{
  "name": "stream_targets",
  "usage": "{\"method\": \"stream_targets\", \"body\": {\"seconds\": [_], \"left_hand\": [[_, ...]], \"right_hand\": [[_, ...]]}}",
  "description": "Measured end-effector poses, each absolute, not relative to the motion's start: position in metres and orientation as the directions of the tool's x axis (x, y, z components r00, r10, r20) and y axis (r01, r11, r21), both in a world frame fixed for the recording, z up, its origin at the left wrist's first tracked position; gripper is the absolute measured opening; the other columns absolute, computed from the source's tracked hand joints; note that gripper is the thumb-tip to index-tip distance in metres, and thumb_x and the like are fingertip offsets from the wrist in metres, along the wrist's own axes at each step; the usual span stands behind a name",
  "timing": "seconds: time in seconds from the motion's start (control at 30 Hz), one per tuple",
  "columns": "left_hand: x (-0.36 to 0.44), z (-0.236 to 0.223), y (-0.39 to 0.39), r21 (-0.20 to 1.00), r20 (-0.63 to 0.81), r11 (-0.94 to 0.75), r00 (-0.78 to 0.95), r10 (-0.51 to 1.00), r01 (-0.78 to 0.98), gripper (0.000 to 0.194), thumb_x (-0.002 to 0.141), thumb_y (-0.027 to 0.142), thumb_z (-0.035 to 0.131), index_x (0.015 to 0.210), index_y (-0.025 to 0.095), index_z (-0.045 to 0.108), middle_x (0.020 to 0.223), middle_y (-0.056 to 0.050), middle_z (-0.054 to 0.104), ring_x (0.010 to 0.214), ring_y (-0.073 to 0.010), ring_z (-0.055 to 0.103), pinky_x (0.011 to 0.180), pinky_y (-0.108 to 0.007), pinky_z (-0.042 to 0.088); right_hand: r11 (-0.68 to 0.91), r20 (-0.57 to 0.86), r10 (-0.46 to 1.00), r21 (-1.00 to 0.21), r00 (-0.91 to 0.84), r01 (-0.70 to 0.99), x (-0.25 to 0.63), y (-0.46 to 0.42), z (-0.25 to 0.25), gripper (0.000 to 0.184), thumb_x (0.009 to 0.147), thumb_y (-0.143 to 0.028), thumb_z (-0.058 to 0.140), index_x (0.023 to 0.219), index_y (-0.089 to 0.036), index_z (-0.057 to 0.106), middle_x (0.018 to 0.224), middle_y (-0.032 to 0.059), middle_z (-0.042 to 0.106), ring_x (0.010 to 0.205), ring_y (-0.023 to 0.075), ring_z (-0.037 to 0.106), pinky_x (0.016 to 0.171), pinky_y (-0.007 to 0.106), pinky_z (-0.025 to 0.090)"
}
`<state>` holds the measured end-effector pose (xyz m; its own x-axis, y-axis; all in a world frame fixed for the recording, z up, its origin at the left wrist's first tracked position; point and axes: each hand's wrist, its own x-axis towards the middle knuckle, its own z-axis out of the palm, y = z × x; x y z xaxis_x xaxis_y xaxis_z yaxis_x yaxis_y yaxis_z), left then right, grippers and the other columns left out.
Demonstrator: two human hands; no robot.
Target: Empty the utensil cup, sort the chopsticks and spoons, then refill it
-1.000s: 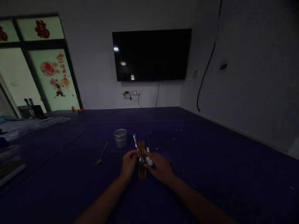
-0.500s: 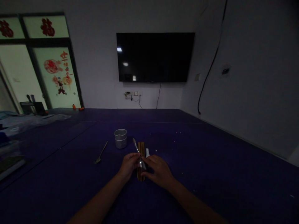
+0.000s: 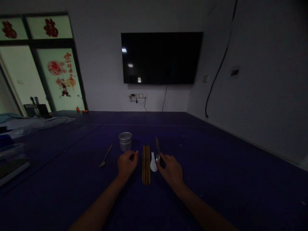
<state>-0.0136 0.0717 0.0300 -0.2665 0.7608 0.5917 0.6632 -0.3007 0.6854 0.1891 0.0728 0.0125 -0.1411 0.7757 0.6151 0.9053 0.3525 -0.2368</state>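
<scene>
Two hands in view. What's in them?

Right hand (image 3: pixel 171 171): thumb and fingers pinched on a metal spoon (image 3: pixel 157 145), close to its bowl, handle pointing up and away. Left hand (image 3: pixel 126 164): fingers curled, nothing visible in it; can't tell if the tips meet.

Spoon location?

Just right of a white spoon (image 3: pixel 153 165), over the purple surface (image 3: pixel 216 179). Can't tell if it touches down.

Handling?

My guess: light, stiff, slick where polished, hard to damage. Handle is the surer hold; pinched near the bowl, it could swivel.

Neighbours?

White spoon looks ceramic, so probably smooth and chippable; take it by the handle. Left of it, chopsticks (image 3: pixel 146 165), side by side: light, stiff, likely to roll apart. Squeeze round mid-length.

Further out?

Silvery cup (image 3: pixel 125 144), upright, just beyond the left hand; contact unclear. Probably light; grip round the body. Left of that, apart, a long utensil (image 3: pixel 105 156), head too dark to call. Wall-mounted TV (image 3: pixel 162 57) at the back.
</scene>
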Motion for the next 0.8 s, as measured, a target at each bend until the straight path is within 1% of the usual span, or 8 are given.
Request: {"method": "stream_targets", "body": {"seconds": [0.07,0.13,0.2,0.27,0.37,0.47,0.6,0.8], "left_hand": [[-0.032,0.036,0.075,0.522,0.707,-0.184,-0.302,0.639,0.833,0.029,0.083,0.038,0.046,0.068,0.018,0.062,0.071,-0.007,0.063,0.073,-0.0194,0.058,0.07,-0.029,0.041],[-0.05,0.042,0.078,0.43,0.74,-0.033,-0.331,0.585,0.902,0.028,0.085,0.034,0.041,0.08,0.018,0.063,0.081,-0.009,0.064,0.083,-0.0218,0.057,0.076,-0.031,0.04],[-0.067,0.046,0.081,0.364,0.695,0.162,-0.383,0.609,0.917,0.029,0.084,0.031,0.039,0.094,0.016,0.062,0.094,-0.012,0.063,0.093,-0.0251,0.055,0.078,-0.034,0.039],[-0.08,0.046,0.082,0.307,0.613,0.345,-0.461,0.641,0.887,0.034,0.084,0.03,0.039,0.104,0.013,0.061,0.103,-0.016,0.061,0.099,-0.0292,0.052,0.077,-0.038,0.039],[-0.096,0.041,0.084,0.236,0.489,0.504,-0.55,0.677,0.831,0.036,0.082,0.028,0.039,0.103,0.009,0.062,0.102,-0.02,0.059,0.101,-0.0327,0.05,0.074,-0.04,0.038],[-0.107,0.036,0.085,0.204,0.395,0.56,-0.591,0.703,0.803,0.035,0.08,0.026,0.04,0.099,0.01,0.065,0.099,-0.02,0.06,0.098,-0.0332,0.051,0.073,-0.04,0.038],[-0.113,0.034,0.087,0.183,0.315,0.579,-0.605,0.732,0.795,0.034,0.078,0.022,0.04,0.097,0.011,0.066,0.1,-0.02,0.062,0.097,-0.0334,0.053,0.072,-0.039,0.037],[-0.113,0.037,0.089,0.166,0.229,0.556,-0.58,0.782,0.815,0.034,0.076,0.017,0.039,0.094,0.01,0.067,0.097,-0.021,0.064,0.096,-0.0323,0.057,0.074,-0.041,0.038]], "right_hand": [[0.284,0.579,0.809,-0.242,-0.097,0.928,0.192,0.075,0.012,0.038,0.087,-0.042,0.047,0.112,-0.018,0.064,0.101,0.0096,0.068,0.095,0.0226,0.059,0.082,0.033,0.044],[0.241,0.551,0.831,-0.236,-0.075,0.941,0.194,0.077,0.012,0.037,0.087,-0.043,0.046,0.107,-0.02,0.066,0.098,0.0094,0.068,0.093,0.0227,0.059,0.081,0.033,0.044],[0.221,0.519,0.851,-0.224,-0.076,0.949,0.195,0.078,0.011,0.036,0.087,-0.044,0.045,0.101,-0.02,0.068,0.095,0.0094,0.068,0.092,0.023,0.059,0.08,0.033,0.044],[0.217,0.483,0.871,-0.213,-0.09,0.953,0.195,0.077,0.011,0.034,0.087,-0.043,0.046,0.098,-0.02,0.068,0.093,0.0095,0.068,0.091,0.0233,0.06,0.077,0.033,0.044],[0.229,0.452,0.885,-0.206,-0.115,0.951,0.195,0.077,0.013,0.03,0.086,-0.041,0.048,0.097,-0.021,0.068,0.091,0.0091,0.068,0.09,0.0234,0.06,0.076,0.032,0.043],[0.238,0.424,0.896,-0.203,-0.134,0.95,0.194,0.076,0.013,0.028,0.084,-0.038,0.05,0.099,-0.021,0.067,0.091,0.0087,0.068,0.091,0.024,0.059,0.076,0.033,0.043],[0.236,0.41,0.901,-0.196,-0.139,0.952,0.195,0.075,0.012,0.028,0.084,-0.036,0.05,0.102,-0.02,0.065,0.093,0.0093,0.068,0.093,0.025,0.059,0.076,0.033,0.043],[0.247,0.4,0.902,-0.168,-0.164,0.954,0.195,0.074,0.012,0.027,0.088,-0.032,0.044,0.089,-0.02,0.068,0.087,0.0091,0.067,0.087,0.0233,0.059,0.075,0.033,0.042]]}}
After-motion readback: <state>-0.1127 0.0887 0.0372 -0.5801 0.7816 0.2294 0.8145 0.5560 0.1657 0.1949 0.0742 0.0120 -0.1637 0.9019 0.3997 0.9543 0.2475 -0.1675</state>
